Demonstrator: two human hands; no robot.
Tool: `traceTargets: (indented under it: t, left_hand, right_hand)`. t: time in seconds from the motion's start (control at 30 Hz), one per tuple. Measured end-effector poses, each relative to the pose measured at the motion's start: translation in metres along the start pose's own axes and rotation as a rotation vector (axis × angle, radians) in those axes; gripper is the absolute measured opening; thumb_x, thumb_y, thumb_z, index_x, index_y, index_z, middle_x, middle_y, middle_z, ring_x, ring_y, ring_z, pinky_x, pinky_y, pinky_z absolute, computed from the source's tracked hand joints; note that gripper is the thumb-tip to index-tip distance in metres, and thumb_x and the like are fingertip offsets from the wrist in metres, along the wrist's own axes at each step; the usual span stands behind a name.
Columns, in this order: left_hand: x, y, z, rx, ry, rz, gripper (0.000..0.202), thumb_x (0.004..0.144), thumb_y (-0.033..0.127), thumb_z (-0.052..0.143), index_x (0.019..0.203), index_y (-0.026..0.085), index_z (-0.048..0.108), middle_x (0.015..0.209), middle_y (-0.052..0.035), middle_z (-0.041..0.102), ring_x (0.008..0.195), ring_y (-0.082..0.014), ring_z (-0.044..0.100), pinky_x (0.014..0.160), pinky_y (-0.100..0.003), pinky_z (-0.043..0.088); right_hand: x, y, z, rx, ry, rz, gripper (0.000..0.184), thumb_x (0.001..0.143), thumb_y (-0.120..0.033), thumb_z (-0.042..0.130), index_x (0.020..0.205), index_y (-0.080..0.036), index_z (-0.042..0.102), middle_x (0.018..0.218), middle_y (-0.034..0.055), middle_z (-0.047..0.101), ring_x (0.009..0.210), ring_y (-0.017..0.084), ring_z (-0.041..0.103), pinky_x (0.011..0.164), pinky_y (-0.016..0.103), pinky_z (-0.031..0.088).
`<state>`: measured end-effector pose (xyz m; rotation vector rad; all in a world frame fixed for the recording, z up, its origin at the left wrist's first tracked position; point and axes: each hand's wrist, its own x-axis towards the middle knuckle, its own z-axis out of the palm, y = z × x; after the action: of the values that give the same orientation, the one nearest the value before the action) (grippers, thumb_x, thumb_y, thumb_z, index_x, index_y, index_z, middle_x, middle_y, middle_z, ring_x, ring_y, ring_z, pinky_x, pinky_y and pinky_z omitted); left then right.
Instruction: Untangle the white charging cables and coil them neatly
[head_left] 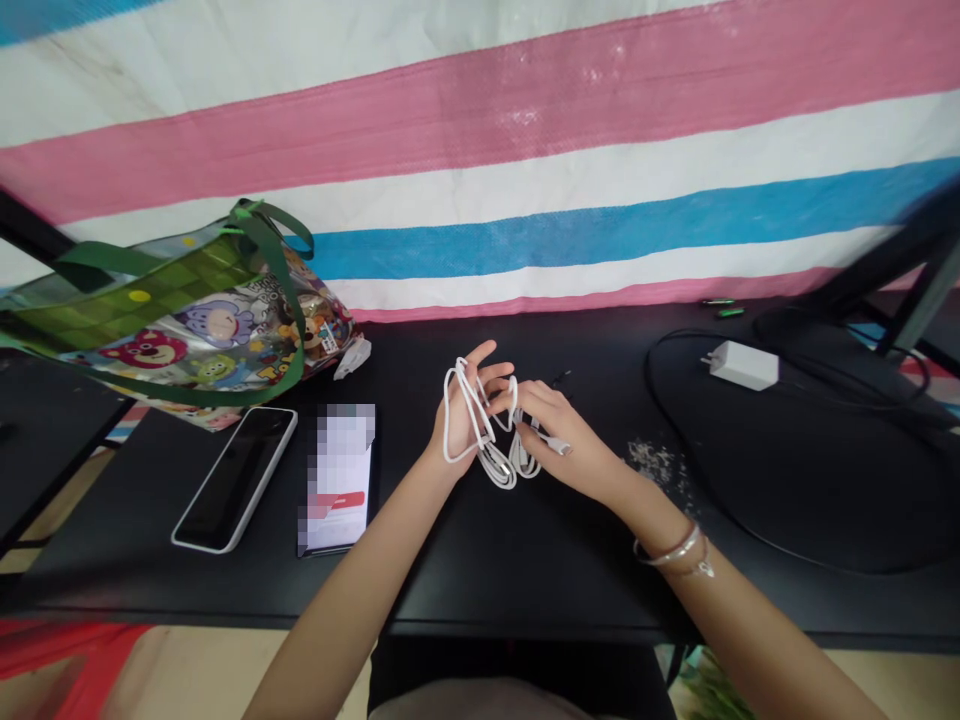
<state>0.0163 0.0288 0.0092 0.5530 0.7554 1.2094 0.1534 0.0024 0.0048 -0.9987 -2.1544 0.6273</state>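
A white charging cable (496, 468) hangs in loose loops between my two hands, above the black table. Some loops run round the palm and fingers of my left hand (463, 425), whose index finger points up while the other fingers bend a little. My right hand (559, 430) has its fingers curled round another part of the cable, close to the left fingertips. A plug end (555, 445) of the cable sticks out by the right thumb. Lower loops dangle in a bundle between the hands; which strand leads where cannot be made out.
Left of my hands lie a lit phone (346, 470) and a white-edged device with a dark screen (238, 480). Behind them stands a clear cartoon bag (217, 335). At right are a white charger plug (744, 365), a black cord (679, 470) and small pale crumbs (656, 465).
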Motion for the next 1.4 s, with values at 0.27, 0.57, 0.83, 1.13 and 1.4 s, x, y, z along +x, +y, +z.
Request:
traceTargets:
  t: [0.27, 0.57, 0.83, 1.13, 1.4]
  left_hand:
    - [-0.007, -0.003, -0.002, 0.384, -0.172, 0.199, 0.032, 0.081, 0.043, 0.060, 0.099, 0.016, 0.066, 0.092, -0.0063, 0.069, 0.086, -0.0173, 0.062, 0.071, -0.025, 0.050]
    - [-0.009, -0.002, -0.005, 0.769, -0.252, 0.446, 0.026, 0.087, 0.027, 0.045, 0.096, 0.020, 0.068, 0.103, -0.0058, 0.069, 0.101, -0.0228, 0.061, 0.090, -0.034, 0.045]
    - [-0.013, -0.003, -0.005, 0.890, -0.315, 0.537, 0.029, 0.092, 0.031, 0.044, 0.108, 0.023, 0.067, 0.109, -0.0060, 0.069, 0.101, -0.0230, 0.060, 0.093, -0.035, 0.044]
    - [-0.014, -0.001, -0.004, 0.913, -0.350, 0.469, 0.035, 0.095, 0.037, 0.040, 0.117, 0.023, 0.064, 0.111, -0.0074, 0.069, 0.102, -0.0239, 0.063, 0.093, -0.034, 0.045]
    - [-0.015, 0.002, -0.008, 1.003, -0.407, 0.457, 0.042, 0.095, 0.032, 0.035, 0.131, 0.022, 0.052, 0.072, -0.0015, 0.068, 0.068, -0.0187, 0.061, 0.073, -0.028, 0.046]
  right_hand:
    - [0.002, 0.000, -0.003, 0.257, 0.031, -0.045, 0.016, 0.083, -0.011, 0.048, 0.090, -0.023, 0.056, 0.100, 0.0061, 0.063, 0.101, 0.022, 0.057, 0.088, 0.039, 0.044]
    - [0.001, 0.002, -0.001, 0.472, 0.087, 0.107, 0.026, 0.091, -0.045, 0.047, 0.084, -0.023, 0.057, 0.093, 0.0044, 0.058, 0.090, 0.019, 0.057, 0.085, 0.036, 0.046]
    - [0.003, -0.004, 0.000, 0.634, 0.077, 0.245, 0.045, 0.082, -0.066, 0.049, 0.073, -0.022, 0.054, 0.076, 0.0012, 0.053, 0.079, 0.018, 0.055, 0.081, 0.036, 0.046]
    - [0.002, -0.007, -0.002, 0.808, 0.005, 0.400, 0.051, 0.076, -0.070, 0.053, 0.063, -0.021, 0.051, 0.058, -0.0029, 0.048, 0.052, 0.012, 0.044, 0.052, 0.027, 0.040]
    - [0.005, -0.006, -0.004, 0.855, 0.058, 0.436, 0.055, 0.070, -0.071, 0.058, 0.055, -0.021, 0.044, 0.057, -0.0036, 0.045, 0.055, 0.011, 0.044, 0.057, 0.026, 0.041]
